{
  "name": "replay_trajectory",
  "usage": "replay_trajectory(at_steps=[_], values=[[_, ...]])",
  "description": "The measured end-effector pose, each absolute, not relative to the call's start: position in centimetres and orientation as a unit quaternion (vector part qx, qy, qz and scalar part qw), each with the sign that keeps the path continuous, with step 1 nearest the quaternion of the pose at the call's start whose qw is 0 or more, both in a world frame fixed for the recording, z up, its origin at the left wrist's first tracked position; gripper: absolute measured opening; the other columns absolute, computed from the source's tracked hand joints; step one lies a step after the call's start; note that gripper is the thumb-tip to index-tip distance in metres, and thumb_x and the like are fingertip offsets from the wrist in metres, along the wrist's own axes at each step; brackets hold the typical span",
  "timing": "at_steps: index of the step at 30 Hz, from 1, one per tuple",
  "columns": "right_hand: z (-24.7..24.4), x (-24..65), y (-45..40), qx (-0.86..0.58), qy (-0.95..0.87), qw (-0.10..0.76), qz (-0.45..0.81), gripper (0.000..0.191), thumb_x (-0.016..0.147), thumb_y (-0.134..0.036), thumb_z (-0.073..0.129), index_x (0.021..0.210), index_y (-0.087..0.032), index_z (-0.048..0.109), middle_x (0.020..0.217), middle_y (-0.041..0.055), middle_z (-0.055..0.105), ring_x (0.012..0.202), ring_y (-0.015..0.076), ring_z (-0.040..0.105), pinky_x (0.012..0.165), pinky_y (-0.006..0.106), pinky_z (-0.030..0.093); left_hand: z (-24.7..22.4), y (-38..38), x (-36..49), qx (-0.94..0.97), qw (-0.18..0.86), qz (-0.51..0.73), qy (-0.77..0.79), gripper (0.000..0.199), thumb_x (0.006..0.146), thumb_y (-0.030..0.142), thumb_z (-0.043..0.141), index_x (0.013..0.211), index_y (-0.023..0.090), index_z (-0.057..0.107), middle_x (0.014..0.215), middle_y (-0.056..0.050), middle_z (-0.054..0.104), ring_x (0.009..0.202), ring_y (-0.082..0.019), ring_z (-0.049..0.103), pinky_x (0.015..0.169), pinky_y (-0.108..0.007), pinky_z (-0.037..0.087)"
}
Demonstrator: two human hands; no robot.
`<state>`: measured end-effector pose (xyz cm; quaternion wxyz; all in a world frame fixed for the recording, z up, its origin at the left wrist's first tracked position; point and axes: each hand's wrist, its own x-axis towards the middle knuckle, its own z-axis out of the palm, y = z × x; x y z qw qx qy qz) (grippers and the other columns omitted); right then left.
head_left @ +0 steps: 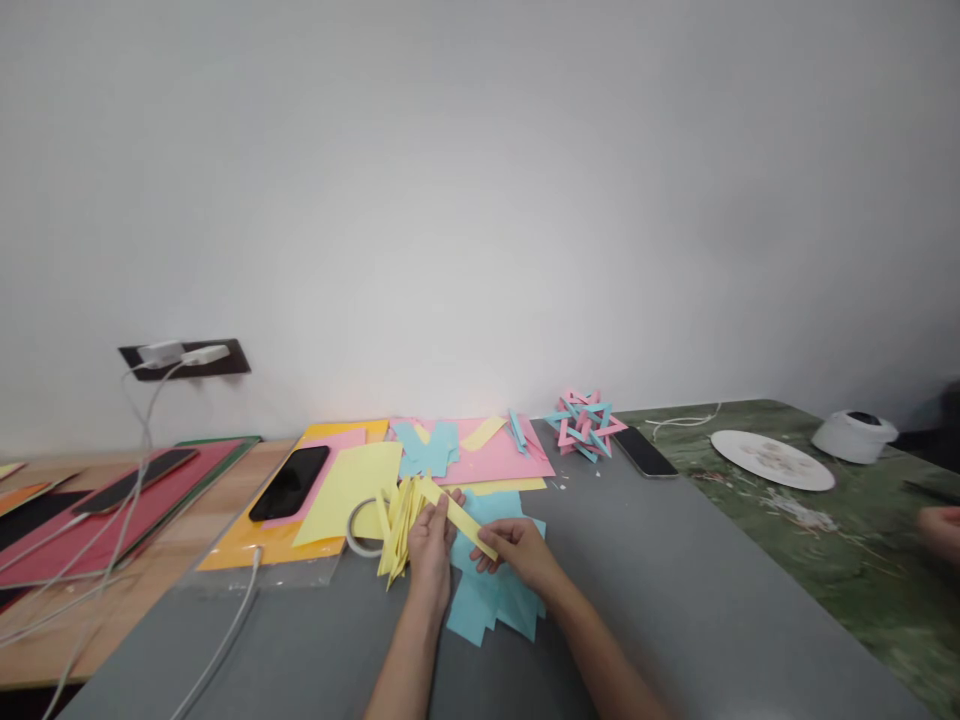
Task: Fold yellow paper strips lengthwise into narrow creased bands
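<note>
A yellow paper strip (461,518) slants between my two hands, above a spread of blue paper pieces (495,600). My left hand (433,535) is closed on its upper left part, and my right hand (517,548) pinches its lower right end. Just left of my left hand lies a pile of folded yellow strips (397,530), with a roll of tape (352,530) beside it. Behind my hands, more blue pieces (427,447) rest on a pink sheet (502,462). A pink and blue paper star model (587,424) stands toward the back right.
Coloured sheets (352,490) and a black phone (291,484) lie left; another phone (645,452) lies right of the star. A white cable (225,645) crosses the front left. On the green table are a white plate (772,460) and a white device (855,437). Another person's hand (941,530) shows far right.
</note>
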<state>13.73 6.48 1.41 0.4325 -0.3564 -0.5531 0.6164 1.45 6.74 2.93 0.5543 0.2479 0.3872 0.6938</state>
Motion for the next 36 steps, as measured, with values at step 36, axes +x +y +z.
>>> replay_trajectory(at_steps=[36], values=[[1.9, 13.4, 6.1, -0.381, -0.545, 0.438, 0.605, 0.053, 0.059, -0.060, 0.047, 0.078, -0.012, 0.060, 0.066, 0.0067, 0.064, 0.060, 0.0184, 0.060, 0.051, 0.027, 0.044, 3.2, 5.8, 2.7, 0.359, 0.607, 0.567, 0.426, 0.037, 0.049, 0.037, 0.067, 0.073, 0.009, 0.063, 0.037, 0.002, 0.052, 0.029, -0.006, 0.040, 0.031, -0.017, 0.031]])
